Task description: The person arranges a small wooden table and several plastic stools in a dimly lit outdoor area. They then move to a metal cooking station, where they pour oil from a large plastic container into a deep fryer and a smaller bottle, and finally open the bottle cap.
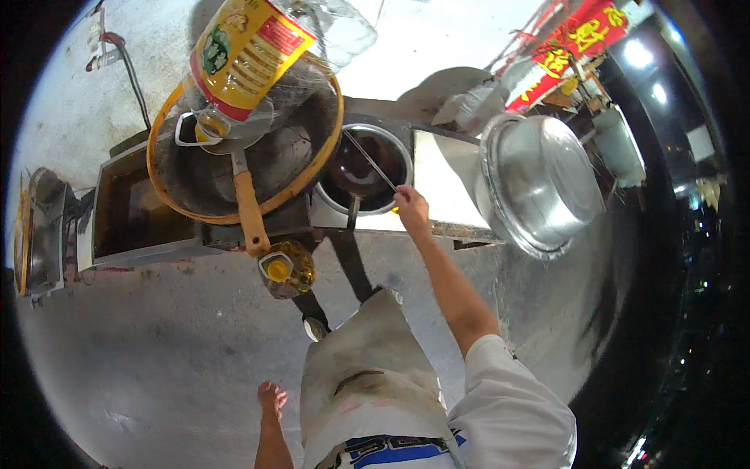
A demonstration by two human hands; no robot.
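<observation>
With my right hand (412,210) I grip the end of a thin metal rod (370,160), perhaps a pair of chopsticks. It slants over a round metal pot (408,167) of dark liquid, where a dark handle also rests across the near rim. My left hand (273,397) hangs low beside the apron (375,363), fingers partly curled, nothing visible in it. Left of the pot, a big bamboo-rimmed basket or sieve (159,193) bears a wooden-handled utensil (251,211) and a large clear plastic bottle (249,53) with a yellow and red label.
A plastic bottle of yellow oil (299,269) stands near the counter's front edge. At the right, a large shiny metal basin (542,176) sits by a white board (451,176). A rectangular vat of brown liquid (137,205) lies left, with another metal tray (47,234) farther left.
</observation>
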